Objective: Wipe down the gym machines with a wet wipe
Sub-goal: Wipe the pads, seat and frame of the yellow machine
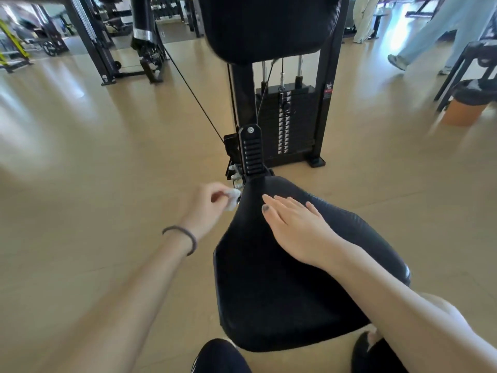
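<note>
A black padded seat [269, 286] of a weight machine fills the lower middle of the head view. My left hand [208, 208] pinches a crumpled white wet wipe [231, 199] against the seat's upper left edge, beside the metal adjustment bracket [238, 176]. My right hand [293, 224] lies flat on top of the seat with straight fingers. Behind the seat stand the ribbed black adjuster post [252, 152], the weight stack [285, 125] and the black back pad [269, 25].
A cable [193, 98] runs diagonally from the upper left down to the machine base. Other black and yellow machines [113, 49] stand at the back left. A person's legs [430, 36] pass at the upper right, near an orange bin [465, 109]. Tan floor surrounds the seat.
</note>
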A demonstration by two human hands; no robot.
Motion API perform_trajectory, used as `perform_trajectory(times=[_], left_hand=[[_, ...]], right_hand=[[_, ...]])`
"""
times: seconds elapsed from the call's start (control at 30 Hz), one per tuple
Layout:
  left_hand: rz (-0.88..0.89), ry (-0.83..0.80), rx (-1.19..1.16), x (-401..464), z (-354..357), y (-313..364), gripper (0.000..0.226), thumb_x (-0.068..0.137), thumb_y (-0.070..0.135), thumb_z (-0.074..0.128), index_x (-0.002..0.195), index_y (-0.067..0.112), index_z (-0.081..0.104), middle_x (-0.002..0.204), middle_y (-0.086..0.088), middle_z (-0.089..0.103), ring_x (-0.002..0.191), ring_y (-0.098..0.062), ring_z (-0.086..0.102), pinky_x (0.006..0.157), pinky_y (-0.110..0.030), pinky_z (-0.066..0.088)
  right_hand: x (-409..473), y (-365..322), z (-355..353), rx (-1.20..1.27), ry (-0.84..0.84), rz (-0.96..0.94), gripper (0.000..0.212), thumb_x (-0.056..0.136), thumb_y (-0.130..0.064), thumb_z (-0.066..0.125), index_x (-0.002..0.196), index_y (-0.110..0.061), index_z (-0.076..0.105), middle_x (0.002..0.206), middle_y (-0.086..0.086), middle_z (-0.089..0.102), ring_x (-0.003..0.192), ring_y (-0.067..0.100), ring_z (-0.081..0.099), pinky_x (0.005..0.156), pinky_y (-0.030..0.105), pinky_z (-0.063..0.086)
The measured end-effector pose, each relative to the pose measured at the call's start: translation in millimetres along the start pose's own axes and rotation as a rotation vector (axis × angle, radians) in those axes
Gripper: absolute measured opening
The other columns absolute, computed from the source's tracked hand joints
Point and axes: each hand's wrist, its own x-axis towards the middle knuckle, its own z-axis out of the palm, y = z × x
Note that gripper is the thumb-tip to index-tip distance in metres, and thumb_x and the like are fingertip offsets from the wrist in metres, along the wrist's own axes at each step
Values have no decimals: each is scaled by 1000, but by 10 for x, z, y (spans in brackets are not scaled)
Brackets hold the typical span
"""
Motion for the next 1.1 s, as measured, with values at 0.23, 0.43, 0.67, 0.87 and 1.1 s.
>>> perform_trajectory(times=[0.23,0.43,0.67,0.87,1.1], left_hand=[[107,0,220,-509,138,-116,29,91,8,56,80,31,71,83,10,62,75,-10,59,68,-37,52],[313,-148,265,-1220,-52,175,27,92,8,58,92,30,74,86,14,56,80,-6,55,67,-25,45],[474,-221,306,-1008,637,685,37,98,7,46,122,25,68,121,7,59,112,-11,55,98,-27,45],[544,-174,211,-1724,161,176,41,101,40,47,135,23,62,141,19,53,131,6,46,106,-22,44],[644,-104,209,-1677,645,537,28,102,22,53,122,13,70,130,4,65,125,-5,56,105,-20,45]], right_hand=[[-66,50,-15,-227,-55,-24,54,110,-43,14,159,-26,30,169,-5,17,157,17,7,127,47,7],[-354,404,-147,-230,-18,92,54,109,-49,11,160,-39,23,170,-13,13,157,11,1,127,47,2],[-549,566,-85,-222,256,245,51,108,-43,15,148,-31,44,151,-8,44,143,15,33,115,46,31],[-620,524,-68,-116,400,252,46,108,-41,19,106,-23,61,111,-7,61,110,19,53,96,44,44],[-615,557,-55,-82,521,343,49,107,-42,19,91,-23,61,96,-5,59,91,24,56,87,43,48]])
